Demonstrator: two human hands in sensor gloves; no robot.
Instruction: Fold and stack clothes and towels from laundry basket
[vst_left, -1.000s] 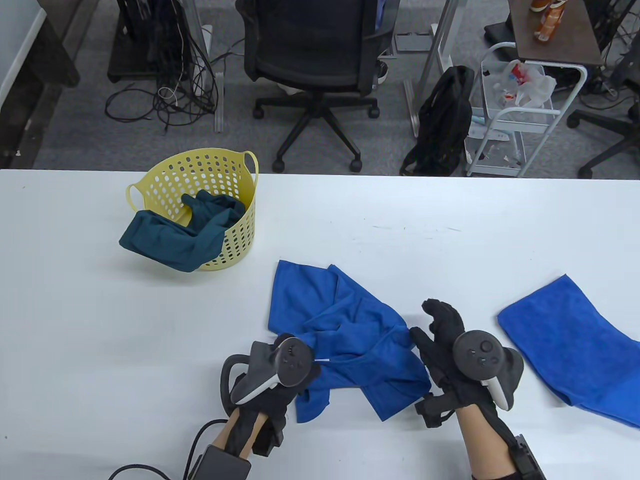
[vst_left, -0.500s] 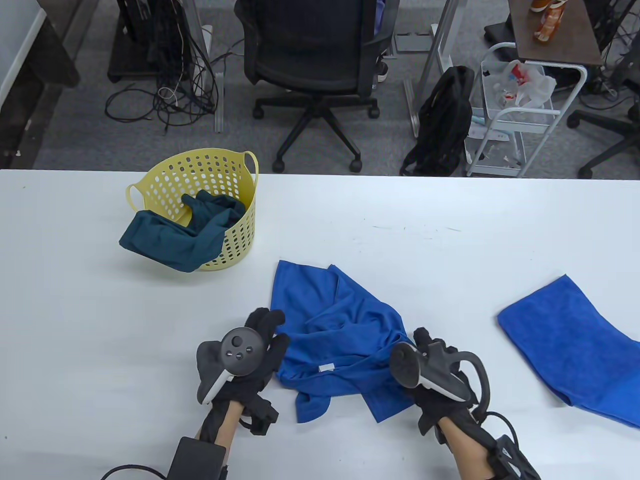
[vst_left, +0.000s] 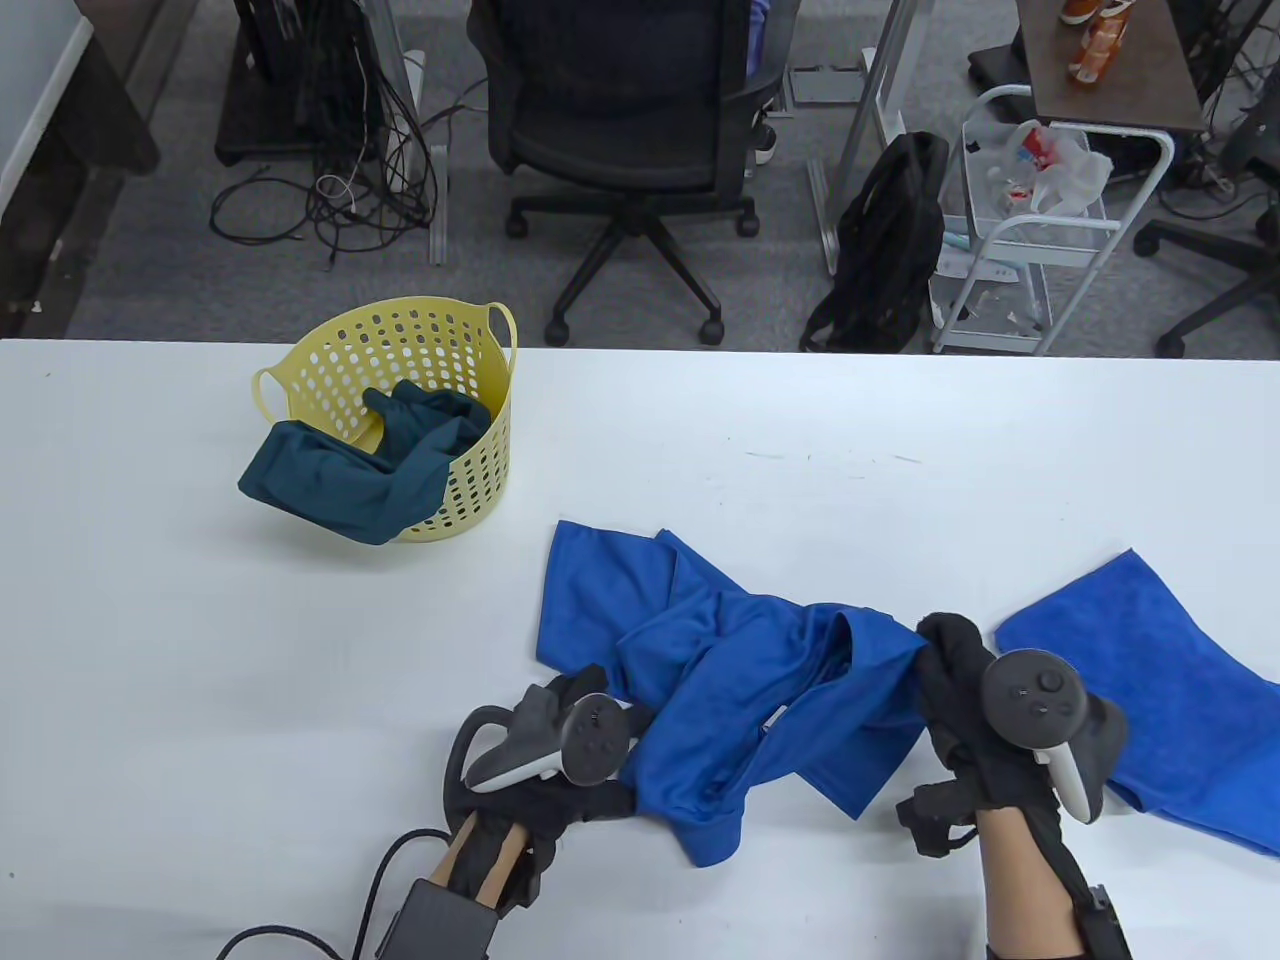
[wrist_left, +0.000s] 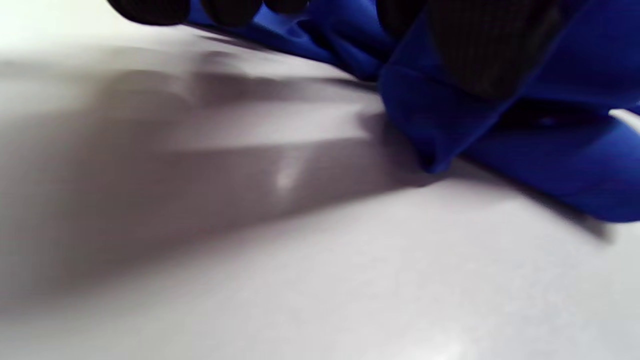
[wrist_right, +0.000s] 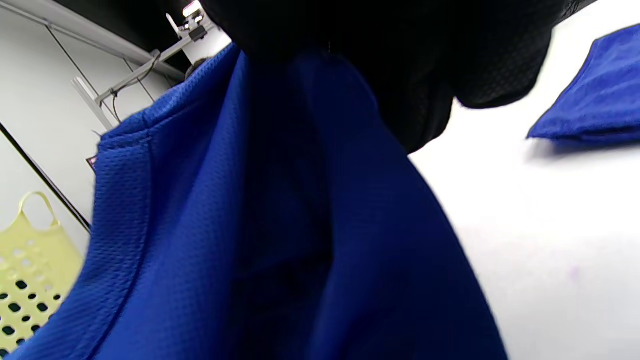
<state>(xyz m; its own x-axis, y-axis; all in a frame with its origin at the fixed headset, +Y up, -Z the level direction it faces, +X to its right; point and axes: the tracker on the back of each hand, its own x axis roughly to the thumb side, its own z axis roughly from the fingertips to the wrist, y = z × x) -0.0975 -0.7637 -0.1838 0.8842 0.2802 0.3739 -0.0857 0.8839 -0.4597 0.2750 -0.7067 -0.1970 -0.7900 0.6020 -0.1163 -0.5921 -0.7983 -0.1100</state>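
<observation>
A crumpled blue shirt (vst_left: 720, 680) lies on the white table (vst_left: 200, 620) near its front edge. My left hand (vst_left: 590, 735) grips the shirt's left side low against the table; the fabric also shows in the left wrist view (wrist_left: 525, 100). My right hand (vst_left: 945, 650) grips the shirt's right end and holds it lifted; the mesh fabric hangs from the glove in the right wrist view (wrist_right: 250, 225). A yellow laundry basket (vst_left: 400, 350) stands at the back left with a dark teal garment (vst_left: 350, 480) spilling over its rim.
A folded blue towel (vst_left: 1150, 680) lies flat at the right, just beside my right hand, and shows in the right wrist view (wrist_right: 595, 100). Beyond the table's far edge stand an office chair (vst_left: 630, 130), a white cart (vst_left: 1040, 220) and cables on the floor.
My right hand took hold of the shirt's right end and pulled it up and to the right, stretching the shirt out. My left hand turned and gripped the shirt's left side.
</observation>
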